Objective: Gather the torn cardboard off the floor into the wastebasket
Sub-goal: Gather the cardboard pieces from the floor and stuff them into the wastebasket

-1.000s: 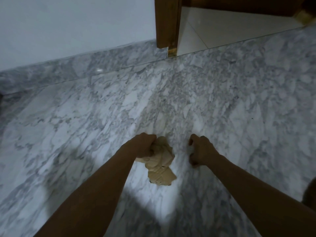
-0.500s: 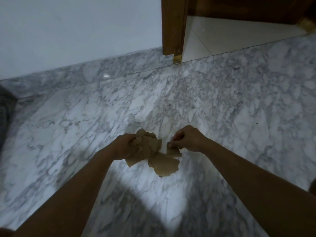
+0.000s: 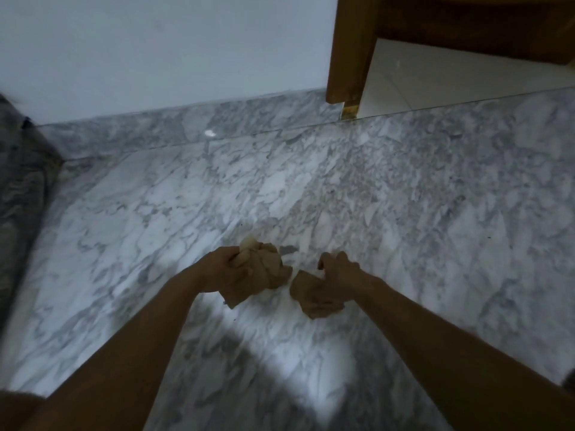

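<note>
Pickup stage, well clear of the doorpost (image 3: 348, 48): cardboard (image 3: 264, 270) is gripped in the left hand (image 3: 227, 272), a scrap (image 3: 311, 295) in the right hand (image 3: 339, 270) — next, the unseen wastebasket must be reached.

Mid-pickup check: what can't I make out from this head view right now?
Wastebasket: not in the head view; its place is unknown.
Cardboard wad in the left hand: crumpled and blurred, piece count unclear.
Cardboard piece in the right hand: partly hidden by that hand.
Marble floor beneath both forearms: covered, so stray scraps cannot be ruled out.
Grey object at the left edge: cut off, blurred, unidentifiable.
</note>
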`<state>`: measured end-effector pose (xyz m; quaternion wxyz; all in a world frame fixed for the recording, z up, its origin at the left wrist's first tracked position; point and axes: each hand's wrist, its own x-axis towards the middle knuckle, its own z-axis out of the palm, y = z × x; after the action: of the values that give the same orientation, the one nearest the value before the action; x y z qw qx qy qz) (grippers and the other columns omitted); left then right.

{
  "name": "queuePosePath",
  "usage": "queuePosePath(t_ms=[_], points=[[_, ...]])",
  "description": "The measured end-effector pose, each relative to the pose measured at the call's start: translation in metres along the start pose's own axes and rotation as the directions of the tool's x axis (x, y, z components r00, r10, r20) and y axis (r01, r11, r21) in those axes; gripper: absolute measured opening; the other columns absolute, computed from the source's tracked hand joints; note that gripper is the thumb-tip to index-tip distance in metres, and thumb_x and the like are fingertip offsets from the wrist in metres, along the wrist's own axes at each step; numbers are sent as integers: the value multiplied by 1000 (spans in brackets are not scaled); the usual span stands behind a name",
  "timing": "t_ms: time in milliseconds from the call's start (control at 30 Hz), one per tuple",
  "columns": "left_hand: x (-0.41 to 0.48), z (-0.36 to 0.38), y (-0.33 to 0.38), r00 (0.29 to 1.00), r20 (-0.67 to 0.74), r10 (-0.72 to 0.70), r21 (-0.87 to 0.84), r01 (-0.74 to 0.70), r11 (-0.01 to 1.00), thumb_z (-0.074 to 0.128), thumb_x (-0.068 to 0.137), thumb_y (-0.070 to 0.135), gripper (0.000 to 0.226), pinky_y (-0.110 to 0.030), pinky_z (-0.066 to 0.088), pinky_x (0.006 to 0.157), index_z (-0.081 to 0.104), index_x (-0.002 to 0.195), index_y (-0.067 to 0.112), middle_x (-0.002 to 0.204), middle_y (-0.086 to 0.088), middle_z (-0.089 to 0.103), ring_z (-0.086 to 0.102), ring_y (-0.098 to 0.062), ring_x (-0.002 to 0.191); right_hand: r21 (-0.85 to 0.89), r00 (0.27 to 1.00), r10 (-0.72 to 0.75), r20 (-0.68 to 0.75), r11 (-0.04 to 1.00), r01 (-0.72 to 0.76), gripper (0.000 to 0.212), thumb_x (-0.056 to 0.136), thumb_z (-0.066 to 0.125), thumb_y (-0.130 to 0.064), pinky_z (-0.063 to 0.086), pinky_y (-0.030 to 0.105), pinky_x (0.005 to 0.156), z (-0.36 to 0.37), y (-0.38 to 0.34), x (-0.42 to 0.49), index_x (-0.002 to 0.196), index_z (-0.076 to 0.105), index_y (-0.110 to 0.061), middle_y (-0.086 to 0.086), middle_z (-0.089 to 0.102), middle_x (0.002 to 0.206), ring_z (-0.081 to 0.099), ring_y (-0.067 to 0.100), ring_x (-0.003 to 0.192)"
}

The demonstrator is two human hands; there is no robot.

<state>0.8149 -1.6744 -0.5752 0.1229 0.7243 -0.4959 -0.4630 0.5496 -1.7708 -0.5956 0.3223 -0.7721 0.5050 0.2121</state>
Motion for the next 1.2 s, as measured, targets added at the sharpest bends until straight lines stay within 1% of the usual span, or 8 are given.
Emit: queuePosePath(t_ms=[167,367,467,600,833,1000,1100,1200], points=[[-7,7,-5,1000,-23,-2,-23,1,1000,65,79,43,22,-32,55,71,64,90,23,86,1,70,67,-16,78,136,976,164,-141,980,-145,85,82,72,-41,42,46,103,43,-9,4,148,21,-23,14,40,140,41,39,128],[-11,10,-14,997,-72,-9,-65,4,998,66,91,26,3,-31,56,73,63,88,27,87,3,71,69,-16,82,89,999,5,-40,996,-1,40,73,71,-52,48,28,71,40,9,10,85,68,-14,7,70,88,69,24,86],[-9,12,-16,994,-106,-39,-50,34,998,65,91,29,8,-36,56,78,63,95,22,92,0,71,68,-21,88,353,998,-57,28,935,43,30,77,80,-40,52,27,61,9,8,-2,78,76,-11,7,73,73,70,17,67],[-7,18,0,987,-147,-64,-121,46,992,65,87,40,30,-43,56,88,63,109,21,104,-2,70,67,-21,96,808,990,-140,-11,581,91,36,72,89,-34,56,25,65,-35,7,-14,93,79,-6,11,77,86,74,18,75],[-5,33,86,998,-50,27,-634,-52,771,51,101,21,25,-37,59,82,62,123,19,114,-9,71,69,-23,103,933,986,-126,-109,328,145,36,82,79,-39,57,31,64,-28,-26,-22,106,68,-15,2,72,87,69,14,75],[0,22,138,990,-84,115,-581,-143,801,48,102,26,34,-34,56,89,50,136,23,124,-3,65,64,-20,111,946,971,62,-232,245,211,64,87,74,-37,58,27,58,-72,-21,-47,129,27,-25,4,60,115,68,18,91],[5,15,168,979,-96,179,-474,-203,857,47,101,40,39,-38,51,100,43,137,28,131,0,59,60,-16,116,921,948,47,-314,258,292,59,88,72,-45,61,31,76,-91,-12,-60,136,43,-27,-1,66,121,70,17,103],[14,11,196,972,-64,227,-344,-235,909,46,83,70,81,-44,42,110,30,149,24,149,-3,45,49,-20,131,865,906,109,-409,361,348,41,93,62,-52,58,32,90,-108,0,-78,128,57,-32,-3,68,122,68,13,106]])
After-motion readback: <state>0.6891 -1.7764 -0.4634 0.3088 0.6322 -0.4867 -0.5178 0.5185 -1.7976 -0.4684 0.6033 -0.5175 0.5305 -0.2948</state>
